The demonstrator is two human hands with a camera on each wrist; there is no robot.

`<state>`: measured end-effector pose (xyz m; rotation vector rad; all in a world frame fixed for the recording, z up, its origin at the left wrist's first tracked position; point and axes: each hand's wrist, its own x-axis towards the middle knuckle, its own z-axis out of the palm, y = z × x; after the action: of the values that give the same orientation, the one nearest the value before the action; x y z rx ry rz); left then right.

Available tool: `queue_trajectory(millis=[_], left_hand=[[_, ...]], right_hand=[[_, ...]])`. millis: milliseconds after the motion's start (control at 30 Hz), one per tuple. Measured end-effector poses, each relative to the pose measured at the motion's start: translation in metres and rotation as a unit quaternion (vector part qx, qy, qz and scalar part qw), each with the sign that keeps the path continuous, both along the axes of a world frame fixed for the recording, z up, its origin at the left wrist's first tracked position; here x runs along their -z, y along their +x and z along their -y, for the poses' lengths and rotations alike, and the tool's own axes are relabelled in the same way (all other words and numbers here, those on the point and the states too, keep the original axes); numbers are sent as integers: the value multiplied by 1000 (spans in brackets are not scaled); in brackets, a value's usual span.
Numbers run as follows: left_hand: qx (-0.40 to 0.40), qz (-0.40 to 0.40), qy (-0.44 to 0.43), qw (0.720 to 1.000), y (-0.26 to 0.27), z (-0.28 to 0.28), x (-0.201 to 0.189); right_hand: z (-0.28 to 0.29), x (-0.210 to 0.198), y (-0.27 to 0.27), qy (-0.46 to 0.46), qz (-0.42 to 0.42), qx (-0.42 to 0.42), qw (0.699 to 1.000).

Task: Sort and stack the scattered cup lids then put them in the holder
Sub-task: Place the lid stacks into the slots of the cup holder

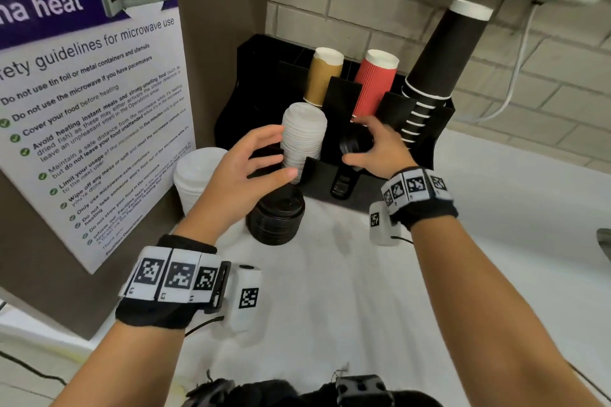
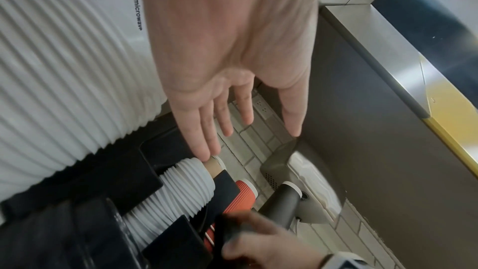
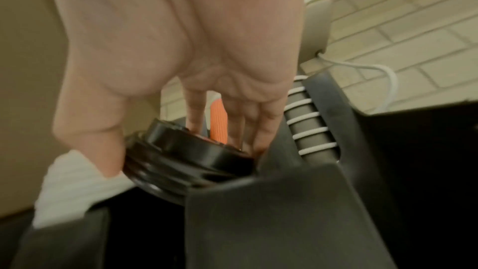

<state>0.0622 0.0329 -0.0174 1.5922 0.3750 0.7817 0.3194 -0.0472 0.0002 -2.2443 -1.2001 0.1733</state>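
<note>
The right hand (image 1: pixel 373 149) grips a small stack of black plastic lids (image 3: pixel 186 161) at the black holder's slot (image 3: pixel 271 212) — tilted, it may jam — while the left hand (image 1: pixel 251 172) hovers released.

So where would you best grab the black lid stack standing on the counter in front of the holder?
Around the side wall of the black lid stack, low down, from above with thumb and fingers opposed. It stands upright and free on the counter; a grip near the bottom probably keeps the nested lids together.
</note>
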Motion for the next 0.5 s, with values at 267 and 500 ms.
queue_trajectory(millis=[267,500], left_hand=[[-40,16,0,999,-4,-4,5],[-47,23,2,999,-6,-6,8]], right_hand=[[-31,13,6,-272,158,-30,949],[-31,23,3,-312,184,-43,931]])
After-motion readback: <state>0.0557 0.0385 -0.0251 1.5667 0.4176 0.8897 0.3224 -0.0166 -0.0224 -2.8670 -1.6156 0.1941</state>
